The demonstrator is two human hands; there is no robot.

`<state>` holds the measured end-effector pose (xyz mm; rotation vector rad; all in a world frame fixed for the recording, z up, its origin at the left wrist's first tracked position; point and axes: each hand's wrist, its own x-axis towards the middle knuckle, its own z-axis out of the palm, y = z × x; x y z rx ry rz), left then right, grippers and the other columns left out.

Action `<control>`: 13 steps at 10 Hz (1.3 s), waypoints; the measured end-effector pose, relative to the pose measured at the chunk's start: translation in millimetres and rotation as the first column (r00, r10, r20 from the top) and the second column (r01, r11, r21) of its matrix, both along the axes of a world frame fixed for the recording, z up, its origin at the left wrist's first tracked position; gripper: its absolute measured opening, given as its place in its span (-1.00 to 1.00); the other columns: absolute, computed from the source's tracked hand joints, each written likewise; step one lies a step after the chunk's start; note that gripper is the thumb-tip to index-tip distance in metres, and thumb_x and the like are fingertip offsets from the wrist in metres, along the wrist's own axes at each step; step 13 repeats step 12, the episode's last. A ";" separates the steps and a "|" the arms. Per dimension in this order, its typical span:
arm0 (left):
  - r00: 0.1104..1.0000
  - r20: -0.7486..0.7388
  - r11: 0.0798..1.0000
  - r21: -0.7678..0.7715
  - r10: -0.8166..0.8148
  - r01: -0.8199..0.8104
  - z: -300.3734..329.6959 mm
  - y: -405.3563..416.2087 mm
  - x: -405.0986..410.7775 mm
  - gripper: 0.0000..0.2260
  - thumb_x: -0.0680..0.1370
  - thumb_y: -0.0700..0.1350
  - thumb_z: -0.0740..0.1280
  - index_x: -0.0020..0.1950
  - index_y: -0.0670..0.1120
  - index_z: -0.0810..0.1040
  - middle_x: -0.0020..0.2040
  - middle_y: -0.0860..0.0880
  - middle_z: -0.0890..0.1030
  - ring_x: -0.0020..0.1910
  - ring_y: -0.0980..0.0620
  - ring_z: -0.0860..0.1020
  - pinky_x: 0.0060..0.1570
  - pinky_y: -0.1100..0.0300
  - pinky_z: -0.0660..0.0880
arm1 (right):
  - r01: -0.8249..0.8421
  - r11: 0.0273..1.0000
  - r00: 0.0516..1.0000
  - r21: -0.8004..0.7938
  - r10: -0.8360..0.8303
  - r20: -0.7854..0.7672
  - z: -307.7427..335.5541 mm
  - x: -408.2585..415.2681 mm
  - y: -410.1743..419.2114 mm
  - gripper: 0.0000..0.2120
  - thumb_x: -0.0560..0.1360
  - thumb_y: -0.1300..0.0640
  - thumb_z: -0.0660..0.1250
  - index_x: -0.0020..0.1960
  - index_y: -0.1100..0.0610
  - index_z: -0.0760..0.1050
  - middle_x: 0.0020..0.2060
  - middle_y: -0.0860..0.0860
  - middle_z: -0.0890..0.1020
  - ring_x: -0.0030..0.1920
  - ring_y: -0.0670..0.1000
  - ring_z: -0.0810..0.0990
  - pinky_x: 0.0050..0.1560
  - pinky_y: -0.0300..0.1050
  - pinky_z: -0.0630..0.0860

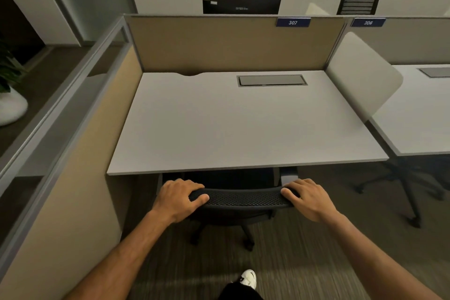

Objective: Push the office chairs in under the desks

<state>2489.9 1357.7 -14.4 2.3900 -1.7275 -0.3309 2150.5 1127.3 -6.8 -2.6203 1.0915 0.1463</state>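
- The office chair [239,198] sat at the near edge of the white desk [243,124], seat under the top, mesh backrest just outside the edge.
- The left hand [179,198] and right hand [308,198] each rested on an end of the backrest's top rail, fingers [194,187] curled over it, holding it.
- Striped carpet [304,258] lay open behind the chair.
- A tan partition [231,44] closed the desk's far edge, another panel its left edge.
- A second chair base [399,182] stood under the neighbouring desk [418,114].
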 end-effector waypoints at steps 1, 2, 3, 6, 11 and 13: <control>1.000 0.007 1.000 -0.019 -0.002 0.002 -0.6 -8.5 -2.7 -0.38 0.51 0.50 -0.03 0.32 0.21 0.55 0.18 0.20 0.63 0.09 0.13 0.55 0.17 0.02 0.41 | 0.008 1.000 1.000 -0.015 -0.008 0.006 1.5 0.7 -11.0 -0.44 0.60 -0.36 -0.08 0.28 -0.13 0.54 0.23 -0.09 0.60 0.21 -0.04 0.48 0.16 0.01 0.46; 1.000 -0.002 1.000 -0.028 0.007 -0.007 -3.8 -38.9 -4.1 -0.32 0.49 0.54 -0.09 0.31 0.21 0.56 0.16 0.21 0.64 0.07 0.15 0.56 0.14 0.03 0.43 | 0.048 0.999 0.999 -0.021 -0.047 0.023 2.0 0.5 -43.7 -0.40 0.56 -0.40 -0.10 0.24 -0.15 0.57 0.21 -0.13 0.61 0.17 -0.05 0.49 0.13 0.01 0.48; 1.000 -0.011 0.999 -0.032 0.015 -0.016 -0.8 -49.5 -3.7 -0.31 0.48 0.55 -0.10 0.31 0.22 0.56 0.14 0.20 0.65 0.06 0.14 0.57 0.13 0.02 0.45 | 0.051 0.998 0.998 -0.026 -0.051 0.032 5.0 4.7 -56.2 -0.39 0.54 -0.42 -0.10 0.21 -0.17 0.58 0.17 -0.15 0.62 0.15 -0.05 0.50 0.11 0.02 0.48; 0.999 -0.041 0.997 0.076 0.003 0.000 14.2 -105.0 -6.5 -0.34 0.53 0.49 -0.09 0.36 0.19 0.52 0.25 0.13 0.62 0.18 0.05 0.54 0.21 -0.02 0.41 | 0.060 0.998 0.998 0.007 -0.060 0.010 15.6 11.2 -112.5 -0.37 0.54 -0.44 -0.10 0.13 -0.12 0.61 0.02 -0.11 0.65 -0.01 -0.04 0.50 -0.02 0.02 0.50; 0.998 -0.011 0.993 0.101 0.057 -0.055 32.4 -92.4 -30.8 -0.43 0.64 0.33 0.00 0.55 0.07 0.33 0.52 0.02 0.40 0.50 0.02 0.30 0.53 -0.06 0.11 | 0.034 0.999 0.996 0.037 -0.037 0.081 15.4 -3.6 -100.0 -0.43 0.65 -0.29 -0.07 0.57 -0.07 0.21 0.56 -0.02 0.29 0.60 0.08 0.09 0.56 0.25 -0.09; 0.998 -0.010 0.998 -0.015 0.063 -0.063 52.6 -74.0 -55.7 -0.44 0.65 0.31 0.05 0.57 0.06 0.29 0.54 0.01 0.36 0.52 0.02 0.28 0.53 -0.02 0.14 | -0.013 1.000 0.979 -0.007 0.014 0.202 34.4 -12.3 -70.6 -0.42 0.65 -0.29 -0.03 0.60 -0.07 0.14 0.58 -0.01 0.25 0.61 0.07 0.06 0.58 0.19 -0.04</control>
